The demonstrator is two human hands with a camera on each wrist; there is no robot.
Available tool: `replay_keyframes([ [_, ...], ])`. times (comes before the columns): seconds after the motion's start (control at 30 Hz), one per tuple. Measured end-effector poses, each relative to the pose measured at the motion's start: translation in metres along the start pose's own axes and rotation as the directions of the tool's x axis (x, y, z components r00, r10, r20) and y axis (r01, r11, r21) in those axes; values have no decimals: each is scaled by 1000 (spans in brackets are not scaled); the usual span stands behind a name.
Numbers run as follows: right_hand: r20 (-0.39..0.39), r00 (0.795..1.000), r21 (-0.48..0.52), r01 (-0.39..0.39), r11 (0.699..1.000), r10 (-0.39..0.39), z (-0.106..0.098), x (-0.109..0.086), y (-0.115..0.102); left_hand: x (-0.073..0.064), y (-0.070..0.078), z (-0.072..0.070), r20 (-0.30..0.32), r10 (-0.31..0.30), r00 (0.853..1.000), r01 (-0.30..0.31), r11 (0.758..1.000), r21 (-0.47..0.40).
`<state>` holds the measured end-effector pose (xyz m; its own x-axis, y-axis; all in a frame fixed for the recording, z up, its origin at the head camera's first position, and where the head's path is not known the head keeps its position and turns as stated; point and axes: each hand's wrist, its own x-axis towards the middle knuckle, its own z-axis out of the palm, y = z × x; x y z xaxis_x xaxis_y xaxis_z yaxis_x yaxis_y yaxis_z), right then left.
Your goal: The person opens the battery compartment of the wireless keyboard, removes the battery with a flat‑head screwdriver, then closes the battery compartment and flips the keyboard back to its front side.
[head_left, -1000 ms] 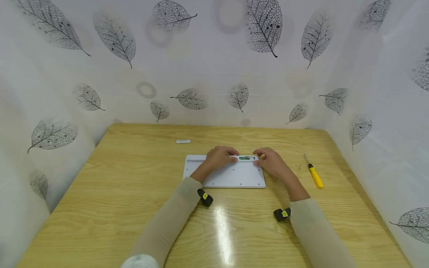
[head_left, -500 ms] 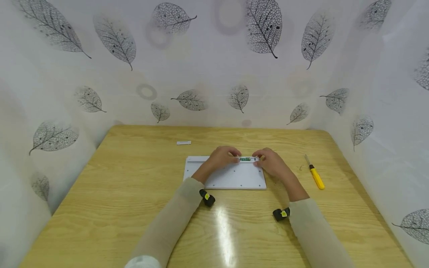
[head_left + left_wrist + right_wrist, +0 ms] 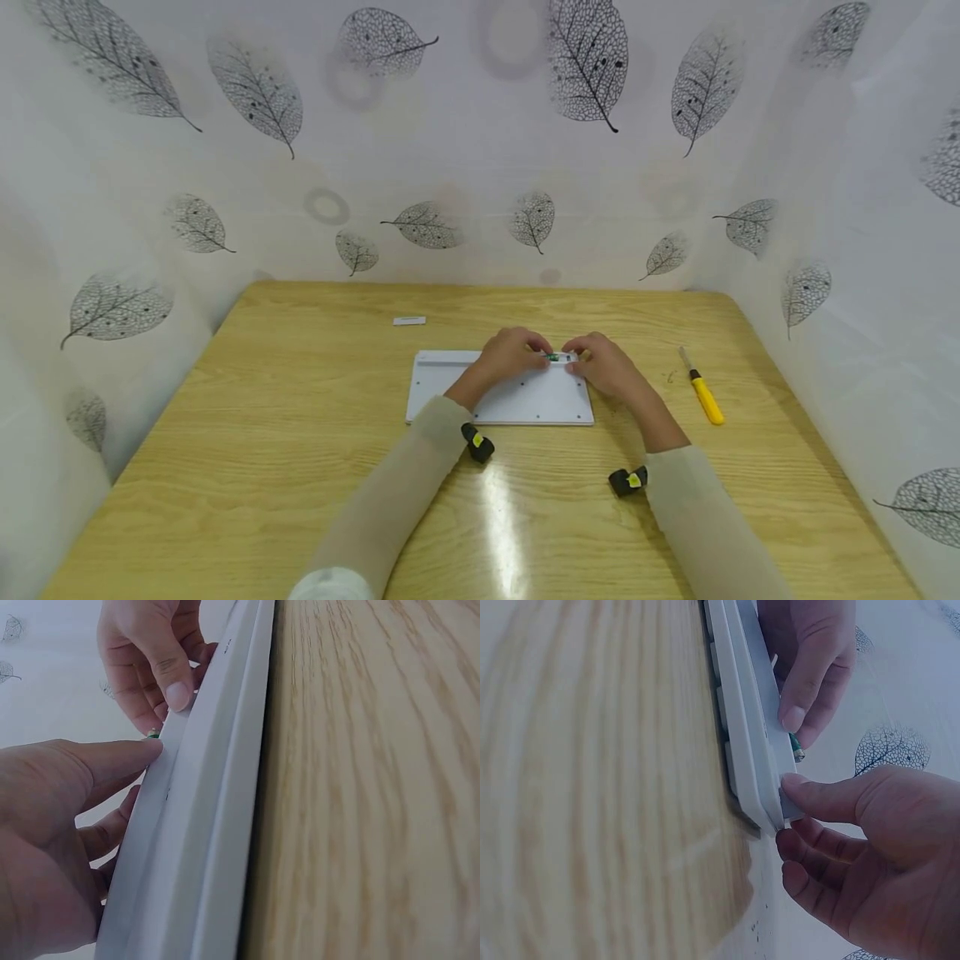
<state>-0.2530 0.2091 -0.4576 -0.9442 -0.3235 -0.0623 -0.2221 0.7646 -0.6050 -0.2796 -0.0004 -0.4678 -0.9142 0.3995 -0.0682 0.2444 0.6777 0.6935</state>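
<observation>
A white keyboard [image 3: 495,406] lies face down on the wooden table, its key edges showing underneath in the right wrist view. Along its far edge runs a raised bar with an uncovered battery slot, where a green battery [image 3: 553,357] sits. My left hand [image 3: 513,354] grips the bar from both sides at the slot, its fingers covering part of the battery. From the right wrist, the battery's metal tip [image 3: 799,756] shows beside the left fingers, slightly above the bar. My right hand [image 3: 606,364] pinches the bar's right end between thumb and fingers.
A small white cover strip [image 3: 409,321] lies on the table [image 3: 262,417] behind the keyboard's left part. To the right is a screwdriver [image 3: 705,396] with a yellow handle. Leaf-patterned curtains [image 3: 465,150] enclose the table's back and sides.
My left hand has slid right along the bar and now covers more of the battery. The right hand stays at the bar's end, and the keyboard has hardly moved.
</observation>
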Motion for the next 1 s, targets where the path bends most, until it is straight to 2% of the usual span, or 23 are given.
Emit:
replay_keyframes([
  [0.17, -3, 1000, -1, 4, 1000, -4, 0, 0, 1, 2, 3, 2, -4, -7, 1000, 7, 1000, 29],
  [0.43, -2, 1000, -1, -4, 1000, 4, 0, 0, 2, 4, 6, 5, -12, -44, 999, 44, 999, 19],
  [1.0, 1, 1000, 17, -7, 1000, 7, 0, -1, 3, 2, 7, 4, -5, 5, 1000, -4, 999, 51],
])
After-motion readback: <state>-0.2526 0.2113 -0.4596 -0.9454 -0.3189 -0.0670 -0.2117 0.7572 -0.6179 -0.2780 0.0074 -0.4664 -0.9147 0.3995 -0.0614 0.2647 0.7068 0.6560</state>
